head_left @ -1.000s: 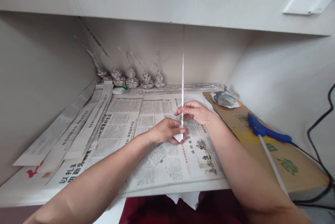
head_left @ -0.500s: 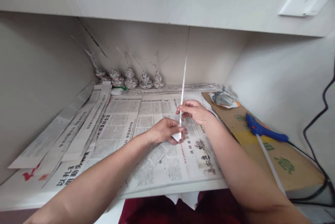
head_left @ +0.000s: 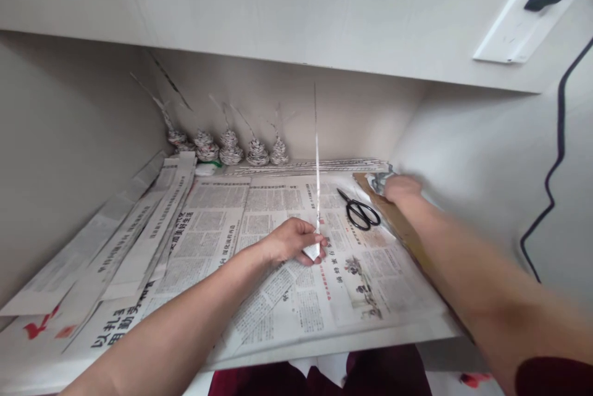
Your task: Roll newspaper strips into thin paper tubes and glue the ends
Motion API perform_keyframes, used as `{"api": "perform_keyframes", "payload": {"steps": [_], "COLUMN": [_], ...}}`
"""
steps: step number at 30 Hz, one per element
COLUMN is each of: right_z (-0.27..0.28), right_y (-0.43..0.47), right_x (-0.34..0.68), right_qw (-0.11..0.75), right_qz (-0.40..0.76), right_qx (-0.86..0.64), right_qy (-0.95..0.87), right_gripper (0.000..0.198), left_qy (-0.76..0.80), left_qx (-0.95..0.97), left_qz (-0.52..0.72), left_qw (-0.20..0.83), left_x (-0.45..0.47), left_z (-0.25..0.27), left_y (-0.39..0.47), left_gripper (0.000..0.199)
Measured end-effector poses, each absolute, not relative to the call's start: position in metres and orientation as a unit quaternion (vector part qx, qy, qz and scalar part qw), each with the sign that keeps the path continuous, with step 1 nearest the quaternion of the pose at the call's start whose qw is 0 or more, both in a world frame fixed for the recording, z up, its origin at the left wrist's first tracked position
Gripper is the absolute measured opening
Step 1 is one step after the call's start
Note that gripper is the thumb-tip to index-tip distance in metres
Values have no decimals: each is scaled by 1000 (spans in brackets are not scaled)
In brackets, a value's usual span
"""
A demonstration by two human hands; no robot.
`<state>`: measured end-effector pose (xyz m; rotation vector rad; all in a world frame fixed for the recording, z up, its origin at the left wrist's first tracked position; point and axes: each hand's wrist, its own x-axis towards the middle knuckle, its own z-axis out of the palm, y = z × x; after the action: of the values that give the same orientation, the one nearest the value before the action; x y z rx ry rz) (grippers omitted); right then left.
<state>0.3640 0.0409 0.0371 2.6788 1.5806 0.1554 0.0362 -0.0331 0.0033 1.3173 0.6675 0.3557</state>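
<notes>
My left hand (head_left: 299,240) is closed on the lower end of a thin rolled newspaper stick (head_left: 317,180), which stands upright with its narrow tip toward the back wall. The loose, flat end of the paper shows between thumb and fingers. My right hand (head_left: 404,187) reaches to the far right corner, over a crumpled grey-smeared paper (head_left: 380,183) on the cardboard. It is smeared by motion, so I cannot make out its fingers or whether it holds anything. Black-handled scissors (head_left: 361,212) lie on the newspaper sheets (head_left: 273,204) between my hands.
Several woven paper gourds (head_left: 256,152) line the back wall. Before them lies a bundle of rolled sticks (head_left: 315,167). Cut newspaper strips (head_left: 139,229) are stacked at left. The cardboard (head_left: 393,217) lies under my right arm. A black cord (head_left: 561,118) hangs at right; a shelf panel (head_left: 278,7) overhangs.
My right hand has let go of the paper stick and moved right to the grey-smeared paper. The scissors have come into sight. My left hand keeps its hold; the view has shifted slightly.
</notes>
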Motion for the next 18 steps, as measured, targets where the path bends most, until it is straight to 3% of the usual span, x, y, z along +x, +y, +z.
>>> {"api": "perform_keyframes", "payload": {"steps": [3, 11, 16, 18], "right_z": [34, 47, 57, 56], "right_y": [34, 24, 13, 6], "right_x": [378, 372, 321, 290], "right_qw": [78, 64, -65, -187], "right_qz": [56, 59, 86, 18], "right_qx": [850, 855, 862, 825], "right_qy": [518, 511, 495, 532], "right_gripper": [28, 29, 42, 38], "left_qy": [299, 291, 288, 288], "left_qx": [592, 602, 599, 599], "left_qz": [166, 163, 163, 162], "left_qw": [729, 726, 729, 729], "left_x": [36, 36, 36, 36], "left_z": [1, -1, 2, 5], "left_y": [-32, -32, -36, -37], "left_gripper": [42, 48, 45, 45]}}
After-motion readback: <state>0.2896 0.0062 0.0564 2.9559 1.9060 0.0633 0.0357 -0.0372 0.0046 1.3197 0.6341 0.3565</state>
